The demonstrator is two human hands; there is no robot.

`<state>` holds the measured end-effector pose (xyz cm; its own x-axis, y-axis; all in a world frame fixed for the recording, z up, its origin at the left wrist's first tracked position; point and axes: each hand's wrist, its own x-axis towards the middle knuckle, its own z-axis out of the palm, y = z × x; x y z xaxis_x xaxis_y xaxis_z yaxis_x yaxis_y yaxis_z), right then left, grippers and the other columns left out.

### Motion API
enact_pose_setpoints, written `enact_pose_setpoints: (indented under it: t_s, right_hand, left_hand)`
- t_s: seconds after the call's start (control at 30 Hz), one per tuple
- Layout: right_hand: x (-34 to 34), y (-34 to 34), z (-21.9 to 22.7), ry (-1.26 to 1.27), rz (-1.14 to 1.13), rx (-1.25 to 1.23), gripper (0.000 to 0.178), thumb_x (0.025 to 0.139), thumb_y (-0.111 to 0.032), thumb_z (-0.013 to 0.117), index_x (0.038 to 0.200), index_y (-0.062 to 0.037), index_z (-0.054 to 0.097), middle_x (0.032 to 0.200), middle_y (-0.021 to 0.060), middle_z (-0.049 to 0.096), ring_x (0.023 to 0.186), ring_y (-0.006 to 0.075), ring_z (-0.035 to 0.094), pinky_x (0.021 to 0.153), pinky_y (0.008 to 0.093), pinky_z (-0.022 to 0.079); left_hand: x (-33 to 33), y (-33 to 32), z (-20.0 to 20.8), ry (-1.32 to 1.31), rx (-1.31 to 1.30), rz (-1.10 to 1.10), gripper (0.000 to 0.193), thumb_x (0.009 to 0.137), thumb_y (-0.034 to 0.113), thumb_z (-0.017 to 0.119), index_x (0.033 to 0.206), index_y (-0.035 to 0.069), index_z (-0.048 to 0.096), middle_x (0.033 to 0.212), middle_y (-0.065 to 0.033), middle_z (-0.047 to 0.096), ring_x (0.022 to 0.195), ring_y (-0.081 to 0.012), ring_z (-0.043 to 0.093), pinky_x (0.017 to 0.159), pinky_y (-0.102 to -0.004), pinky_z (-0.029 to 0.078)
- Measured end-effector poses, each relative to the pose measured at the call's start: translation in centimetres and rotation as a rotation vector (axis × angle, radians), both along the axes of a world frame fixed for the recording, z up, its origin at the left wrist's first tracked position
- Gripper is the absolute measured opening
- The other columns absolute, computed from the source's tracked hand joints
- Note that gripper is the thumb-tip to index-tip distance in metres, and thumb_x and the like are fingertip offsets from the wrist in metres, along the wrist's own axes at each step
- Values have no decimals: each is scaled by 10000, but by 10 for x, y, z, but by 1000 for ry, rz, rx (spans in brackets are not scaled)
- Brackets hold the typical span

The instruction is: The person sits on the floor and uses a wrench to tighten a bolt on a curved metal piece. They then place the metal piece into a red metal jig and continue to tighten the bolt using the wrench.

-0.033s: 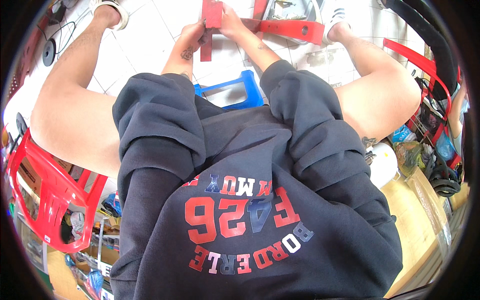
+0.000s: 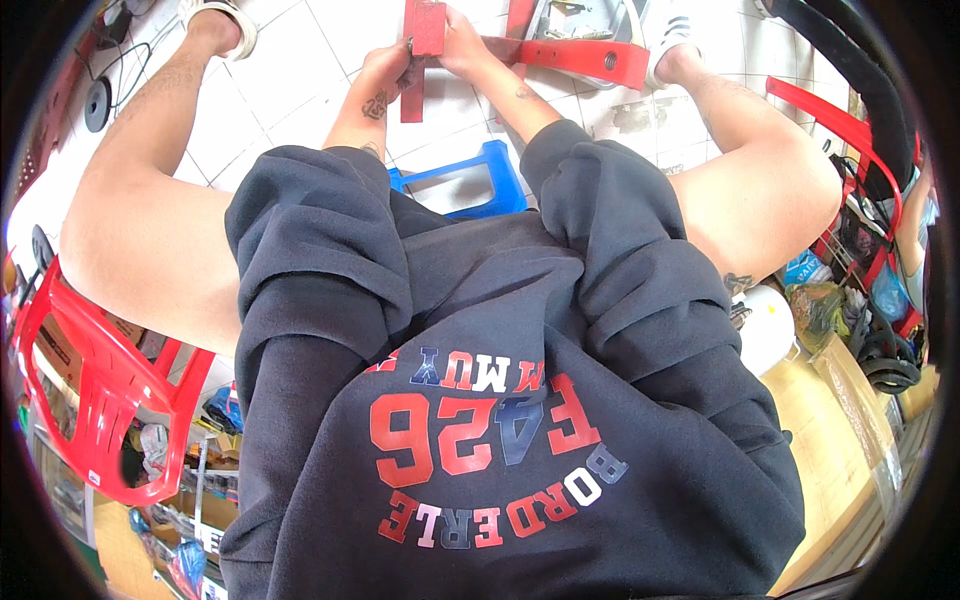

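Observation:
At the top of the view, a red-painted metal frame [image 2: 590,60] of square bars stands over the floor between my feet. My left hand [image 2: 385,68] is closed against the left side of its upright post [image 2: 428,35]. A small dark part shows by those fingers, but what they grip cannot be made out. On the post's other side, my right hand [image 2: 462,45] wraps against the red metal, with its fingertips partly hidden behind it. Below both hands lies a blue plastic stool [image 2: 508,180], partly covered by my dark sweatshirt.
A grey tray [image 2: 580,22] with small metal pieces sits behind the frame's right bar. Red plastic chairs stand at left [image 2: 100,400] and right [image 2: 850,125]. A cable with a black disc [image 2: 98,105] lies at far left. Bags and clutter crowd the right, by a wooden surface [image 2: 830,440].

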<state>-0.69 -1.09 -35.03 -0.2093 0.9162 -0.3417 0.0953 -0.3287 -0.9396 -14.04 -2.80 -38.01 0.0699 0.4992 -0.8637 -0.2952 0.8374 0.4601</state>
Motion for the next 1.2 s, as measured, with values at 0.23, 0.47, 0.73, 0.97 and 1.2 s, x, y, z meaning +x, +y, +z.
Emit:
enact_pose_setpoints:
  t_s: [0.23, 0.47, 0.73, 0.97, 1.2]
  right_hand:
    - [-2, 1, 0, -53, 6, -10, 485, 1051, -437, 376, 1089, 0, 584, 921, 100, 652, 854, 180, 594, 817, 342, 485]
    - [0, 2, -11, -10, 1, -24, 471, 1053, -432, 388, 1086, -5, 584, 901, 76, 644, 821, 155, 581, 777, 323, 488]
    - [-2, 4, -17, 52, -21, -32, 461, 1049, -422, 395, 1100, -2, 579, 884, 70, 639, 799, 142, 580, 753, 313, 490]
    - [-1, 4, -22, 98, -22, -78, 437, 1046, -413, 411, 1052, -10, 579, 793, 51, 594, 711, 131, 558, 663, 305, 480]
    - [-1, 3, -8, 89, -53, -165, 412, 1047, -402, 427, 1041, -18, 576, 792, 41, 590, 676, 115, 553, 623, 287, 487]
  left_hand:
    - [-7, 0, -10, 94, 41, -27, 235, 908, 191, 636, 749, 19, 615, 624, -51, 545, 486, -120, 464, 438, -291, 346]
    - [-5, 6, 3, 140, 73, -8, 253, 897, 175, 649, 733, -16, 620, 622, -74, 559, 484, -135, 487, 419, -303, 342]
    - [-1, 10, 3, 116, 80, 18, 243, 916, 186, 636, 791, -21, 644, 662, -59, 585, 499, -123, 502, 433, -289, 388]
    - [-2, 12, -16, 53, 100, 8, 279, 947, 237, 618, 847, -18, 668, 668, -46, 597, 498, -128, 520, 447, -264, 406]
    - [-1, 24, -13, 272, 216, -109, 314, 895, 254, 650, 892, -58, 680, 723, -88, 662, 616, -149, 619, 562, -307, 495]
